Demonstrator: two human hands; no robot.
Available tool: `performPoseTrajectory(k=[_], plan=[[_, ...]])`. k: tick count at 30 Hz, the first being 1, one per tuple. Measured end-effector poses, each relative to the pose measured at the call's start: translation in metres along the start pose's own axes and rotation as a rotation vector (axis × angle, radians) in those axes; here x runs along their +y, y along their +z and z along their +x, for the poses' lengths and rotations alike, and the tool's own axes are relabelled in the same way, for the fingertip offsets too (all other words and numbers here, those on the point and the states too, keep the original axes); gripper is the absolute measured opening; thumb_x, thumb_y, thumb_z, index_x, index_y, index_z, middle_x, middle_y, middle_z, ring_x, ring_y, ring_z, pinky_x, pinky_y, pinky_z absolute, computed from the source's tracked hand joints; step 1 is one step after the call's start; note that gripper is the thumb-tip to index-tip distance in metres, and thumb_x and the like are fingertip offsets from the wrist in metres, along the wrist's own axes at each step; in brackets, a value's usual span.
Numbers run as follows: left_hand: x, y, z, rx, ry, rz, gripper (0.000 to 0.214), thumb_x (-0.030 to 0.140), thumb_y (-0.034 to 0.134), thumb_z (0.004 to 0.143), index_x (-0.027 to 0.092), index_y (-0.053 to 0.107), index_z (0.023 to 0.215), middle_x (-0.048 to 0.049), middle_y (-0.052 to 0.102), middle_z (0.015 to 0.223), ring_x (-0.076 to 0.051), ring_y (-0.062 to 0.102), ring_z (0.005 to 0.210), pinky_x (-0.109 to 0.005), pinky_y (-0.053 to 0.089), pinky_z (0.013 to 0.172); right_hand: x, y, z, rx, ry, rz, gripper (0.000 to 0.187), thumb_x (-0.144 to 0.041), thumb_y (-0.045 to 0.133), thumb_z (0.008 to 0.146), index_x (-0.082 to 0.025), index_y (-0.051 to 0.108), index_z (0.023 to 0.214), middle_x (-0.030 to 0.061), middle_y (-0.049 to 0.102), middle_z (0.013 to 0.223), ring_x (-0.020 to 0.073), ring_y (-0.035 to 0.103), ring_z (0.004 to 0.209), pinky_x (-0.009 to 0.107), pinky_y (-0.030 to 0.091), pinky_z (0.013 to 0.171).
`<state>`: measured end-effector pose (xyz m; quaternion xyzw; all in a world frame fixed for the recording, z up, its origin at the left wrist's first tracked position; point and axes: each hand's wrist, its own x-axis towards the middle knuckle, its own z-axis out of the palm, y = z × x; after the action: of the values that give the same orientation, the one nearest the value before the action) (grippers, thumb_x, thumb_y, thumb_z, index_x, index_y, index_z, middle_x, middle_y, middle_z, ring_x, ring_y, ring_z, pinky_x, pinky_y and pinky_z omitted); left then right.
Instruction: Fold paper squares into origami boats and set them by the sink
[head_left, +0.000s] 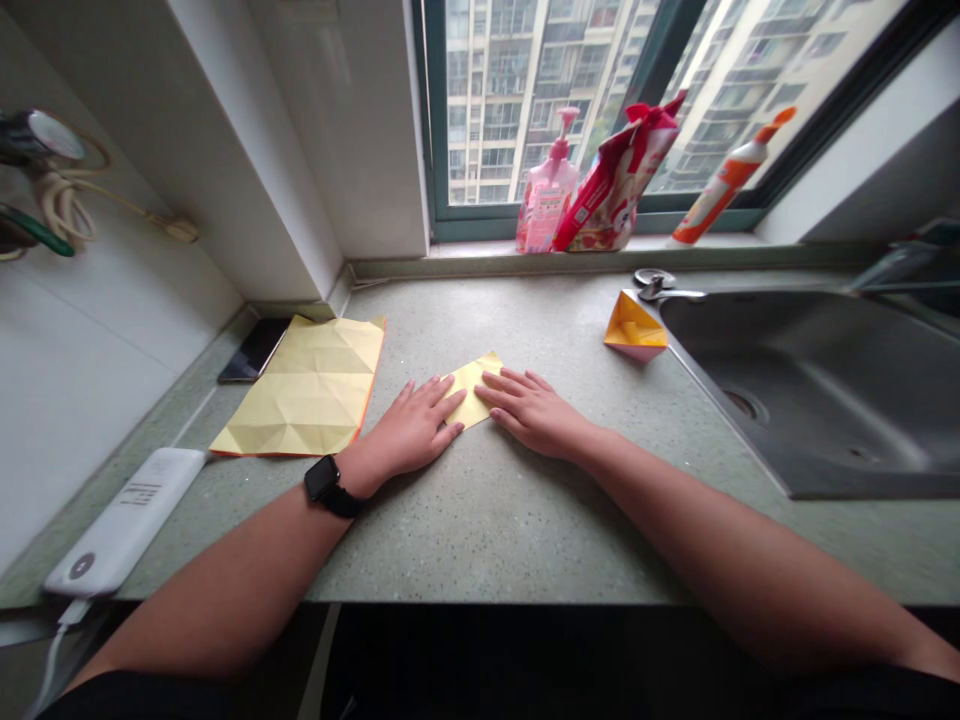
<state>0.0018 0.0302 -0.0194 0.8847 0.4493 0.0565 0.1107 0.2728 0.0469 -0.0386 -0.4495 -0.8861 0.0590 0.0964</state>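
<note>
A small piece of yellow paper (472, 388) lies flat on the speckled counter (480, 520) in front of me. My left hand (409, 428) rests on its left side, fingers stretched out and lying flat. From the right, my right hand (536, 412) presses on the paper's other side with its fingers extended. Some of the paper's edges are hidden under the fingertips. To the left of my hands is a larger sheet of pale yellow paper (307, 385), marked with creases and showing orange along its edges. A folded orange paper shape (636, 327) stands near the sink.
A steel sink (780, 492) is set in the counter at right, with a faucet (667, 290) behind. A dark phone (253, 352) lies partly under the large sheet. A white power bank (127, 525) with a cable is at left. Bottles and a red bag (619, 190) line the windowsill.
</note>
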Motion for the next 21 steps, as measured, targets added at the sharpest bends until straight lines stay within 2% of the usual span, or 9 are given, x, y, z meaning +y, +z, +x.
performPoseTrajectory(k=[3, 8, 10, 12, 15, 18, 21], plan=[[0.0, 0.0, -0.001, -0.007, -0.004, -0.005, 0.055, 0.045, 0.043, 0.116, 0.029, 0.048, 0.168, -0.0137, 0.033, 0.182, -0.037, 0.03, 0.17, -0.07, 0.018, 0.136, 0.012, 0.011, 0.009, 0.021, 0.125, -0.03, 0.053, -0.046, 0.045, 0.116, -0.038, 0.051, 0.167, 0.0025, 0.042, 0.179, 0.0353, 0.037, 0.166, 0.065, 0.029, 0.135], [0.0, 0.0, -0.001, -0.001, -0.014, -0.019, 0.055, 0.045, 0.045, 0.115, 0.032, 0.048, 0.168, -0.0117, 0.033, 0.182, -0.036, 0.03, 0.17, -0.07, 0.016, 0.137, 0.02, 0.012, 0.011, 0.09, 0.224, -0.026, 0.055, -0.046, 0.045, 0.115, -0.031, 0.052, 0.167, 0.0077, 0.047, 0.176, 0.0379, 0.041, 0.164, 0.067, 0.033, 0.132], [0.001, -0.001, -0.001, -0.006, -0.016, -0.023, 0.055, 0.045, 0.045, 0.115, 0.03, 0.049, 0.168, -0.0127, 0.035, 0.182, -0.037, 0.032, 0.169, -0.071, 0.016, 0.136, 0.018, 0.005, 0.007, 0.123, 0.169, -0.016, 0.053, -0.044, 0.049, 0.114, -0.028, 0.057, 0.164, 0.0102, 0.052, 0.173, 0.0377, 0.045, 0.161, 0.065, 0.037, 0.131], [0.001, -0.003, -0.001, 0.011, -0.015, -0.037, 0.056, 0.045, 0.047, 0.114, 0.028, 0.049, 0.167, -0.0135, 0.039, 0.18, -0.036, 0.035, 0.167, -0.069, 0.018, 0.137, 0.012, -0.004, 0.001, 0.143, 0.046, -0.001, 0.048, -0.04, 0.054, 0.112, -0.026, 0.063, 0.158, 0.012, 0.06, 0.166, 0.035, 0.053, 0.154, 0.059, 0.042, 0.129], [0.001, -0.008, -0.002, 0.099, -0.027, -0.08, 0.06, 0.044, 0.05, 0.112, 0.022, 0.046, 0.168, -0.0148, 0.047, 0.175, -0.034, 0.042, 0.164, -0.063, 0.024, 0.137, 0.003, -0.017, -0.008, 0.136, -0.102, 0.016, 0.035, -0.032, 0.059, 0.11, -0.027, 0.075, 0.142, 0.0108, 0.074, 0.149, 0.03, 0.067, 0.137, 0.053, 0.053, 0.119], [-0.004, -0.011, -0.001, 0.233, -0.108, -0.097, 0.062, 0.042, 0.053, 0.111, 0.013, 0.047, 0.165, -0.0189, 0.054, 0.168, -0.033, 0.049, 0.157, -0.053, 0.035, 0.135, 0.0, -0.024, -0.014, 0.129, -0.118, 0.009, 0.028, -0.027, 0.065, 0.107, -0.03, 0.081, 0.129, 0.0083, 0.078, 0.138, 0.0289, 0.072, 0.124, 0.051, 0.059, 0.108], [-0.01, -0.011, -0.001, 0.315, -0.229, -0.051, 0.061, 0.042, 0.058, 0.109, 0.006, 0.053, 0.158, -0.024, 0.06, 0.159, -0.037, 0.055, 0.15, -0.052, 0.041, 0.13, 0.001, -0.026, -0.016, 0.133, -0.108, 0.006, 0.024, -0.025, 0.067, 0.105, -0.032, 0.084, 0.12, 0.0054, 0.081, 0.13, 0.0274, 0.075, 0.115, 0.048, 0.06, 0.102]])
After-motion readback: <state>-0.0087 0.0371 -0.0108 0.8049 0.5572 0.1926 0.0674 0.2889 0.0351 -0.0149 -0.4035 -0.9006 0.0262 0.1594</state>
